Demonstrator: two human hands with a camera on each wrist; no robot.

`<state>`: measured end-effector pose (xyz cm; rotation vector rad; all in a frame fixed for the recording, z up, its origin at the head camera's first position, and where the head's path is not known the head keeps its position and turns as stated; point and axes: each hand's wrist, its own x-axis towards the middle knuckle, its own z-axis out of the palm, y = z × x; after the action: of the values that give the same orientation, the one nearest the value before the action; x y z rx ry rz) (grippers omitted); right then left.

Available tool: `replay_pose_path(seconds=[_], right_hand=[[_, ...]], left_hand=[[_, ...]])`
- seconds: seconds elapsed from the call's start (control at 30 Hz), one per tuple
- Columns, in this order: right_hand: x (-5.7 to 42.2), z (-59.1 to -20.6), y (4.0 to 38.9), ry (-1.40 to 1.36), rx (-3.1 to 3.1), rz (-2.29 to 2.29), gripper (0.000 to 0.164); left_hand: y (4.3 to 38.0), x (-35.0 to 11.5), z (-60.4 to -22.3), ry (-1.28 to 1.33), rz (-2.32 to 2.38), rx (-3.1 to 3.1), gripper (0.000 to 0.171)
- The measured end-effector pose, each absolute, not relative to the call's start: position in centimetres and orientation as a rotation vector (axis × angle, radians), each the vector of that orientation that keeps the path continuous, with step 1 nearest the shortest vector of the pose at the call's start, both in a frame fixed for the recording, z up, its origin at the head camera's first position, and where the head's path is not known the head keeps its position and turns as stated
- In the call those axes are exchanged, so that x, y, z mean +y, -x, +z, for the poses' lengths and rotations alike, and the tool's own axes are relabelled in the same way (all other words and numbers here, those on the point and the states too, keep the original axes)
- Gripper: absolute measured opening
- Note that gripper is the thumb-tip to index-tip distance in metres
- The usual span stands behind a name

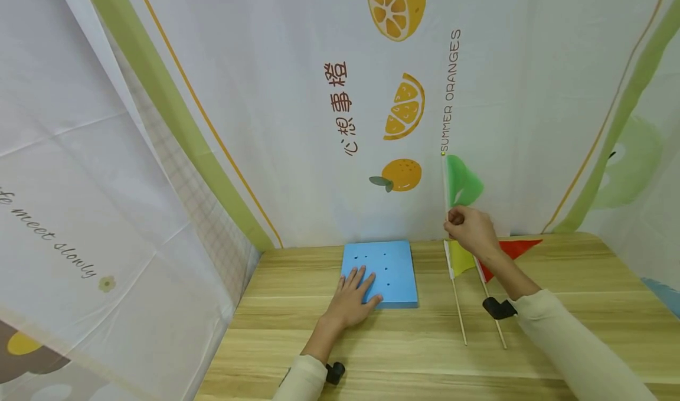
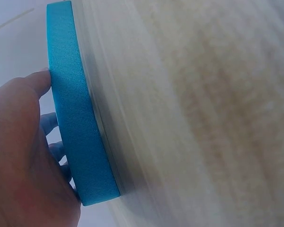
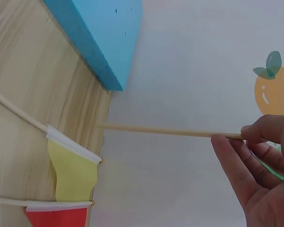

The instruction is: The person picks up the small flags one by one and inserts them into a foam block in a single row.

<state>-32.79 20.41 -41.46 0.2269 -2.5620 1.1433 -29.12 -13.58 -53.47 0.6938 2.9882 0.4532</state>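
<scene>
Between thumb and fingers, my right hand (image 1: 473, 230) pinches the stick of a small green flag (image 1: 463, 182), held upright above the table's back edge. In the right wrist view the bare wooden stick (image 3: 165, 131) runs out from the fingertips of the right hand (image 3: 265, 165). My left hand (image 1: 352, 297) lies with fingers spread on a blue foam block (image 1: 398, 271), which has several small holes in its top. The left wrist view shows the block's side face (image 2: 78, 109) beside the left hand (image 2: 23, 151).
A yellow flag (image 1: 461, 260) and a red flag (image 1: 517, 252) lie on the wooden table (image 1: 297, 271), right of the block, their sticks pointing toward the front. A white cloth (image 1: 292, 123) with printed oranges hangs behind the table.
</scene>
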Motion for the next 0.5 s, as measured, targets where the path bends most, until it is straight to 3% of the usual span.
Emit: replay_pose_path(seconds=[0.5], right_hand=[[16.7,-40.8,34.7,-0.295,-2.555,1.171,0.012]], left_hand=[[28.8,-13.6,-53.0,-0.717,0.488,2.983,0.072]])
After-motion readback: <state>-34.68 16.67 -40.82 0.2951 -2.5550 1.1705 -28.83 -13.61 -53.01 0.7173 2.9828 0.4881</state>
